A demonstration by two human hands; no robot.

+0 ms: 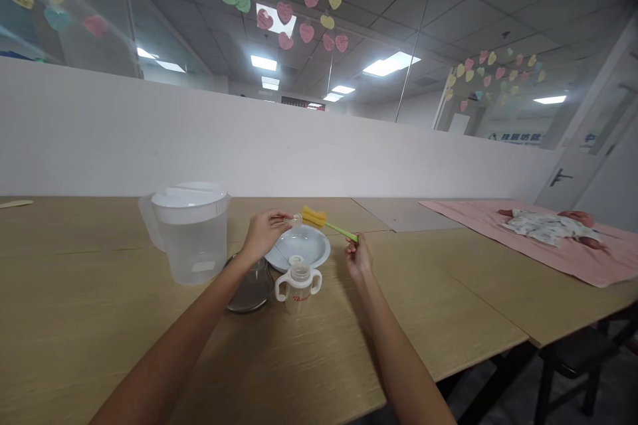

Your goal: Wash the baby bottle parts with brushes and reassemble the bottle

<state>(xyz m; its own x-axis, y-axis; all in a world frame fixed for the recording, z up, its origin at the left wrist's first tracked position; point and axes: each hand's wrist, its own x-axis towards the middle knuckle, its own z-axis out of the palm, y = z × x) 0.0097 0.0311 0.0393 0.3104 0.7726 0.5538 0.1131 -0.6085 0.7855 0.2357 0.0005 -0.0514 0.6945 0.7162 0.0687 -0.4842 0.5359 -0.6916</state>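
Observation:
My right hand (359, 257) is closed around the green handle of a bottle brush (315, 216) with a yellow sponge head. The brush points left, its head over the far rim of a white bowl (319, 254). My left hand (266, 231) pinches a small clear cap (298, 220) above the bowl, close to the sponge head. In front of the bowl stands an uncapped baby bottle (300, 289) with two white handles. A small white ring-like part (296, 259) shows at the bowl's near side. Under my left wrist sits a dark, round glass vessel (250, 292), partly hidden.
A clear lidded pitcher (197, 242) stands at left on the wooden table (100, 332). To the right, a baby doll (543, 226) lies on a pink blanket (498, 249). A low white wall (279, 153) with glass above runs behind; a dark stool (578, 355) is at lower right.

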